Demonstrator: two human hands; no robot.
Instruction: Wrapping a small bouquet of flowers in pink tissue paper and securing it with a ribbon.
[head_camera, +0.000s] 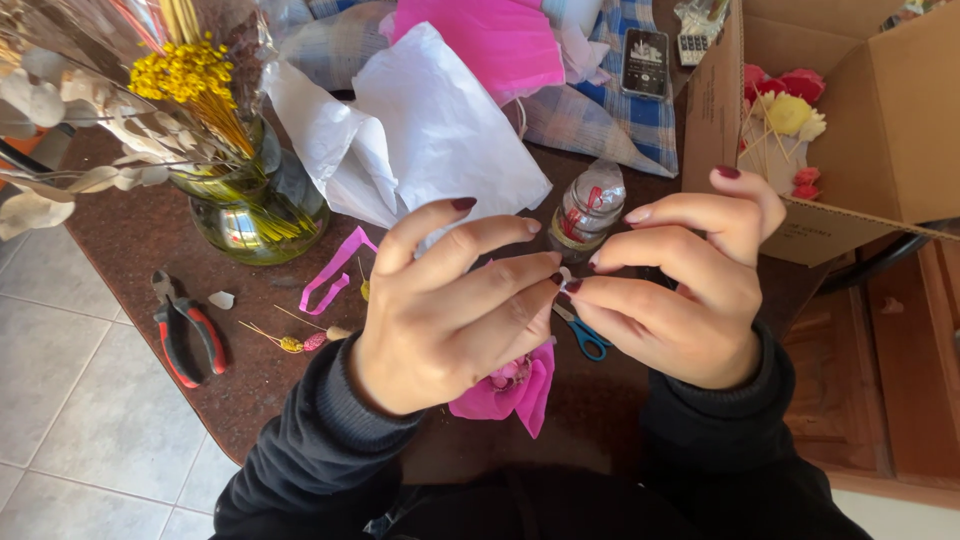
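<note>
Both hands meet above the speckled brown tabletop: my left hand and right hand pinch one tiny pale scrap between fingertips, too small to identify. Beneath them lie crumpled pink crepe paper and blue-handled scissors, both half hidden; a small glass jar stands behind.

A green glass vase of dried yellow flowers stands near the brown stone table's left edge, red-handled pliers lying before it, white tissue paper behind, and an open cardboard box of paper flowers at the right edge.
</note>
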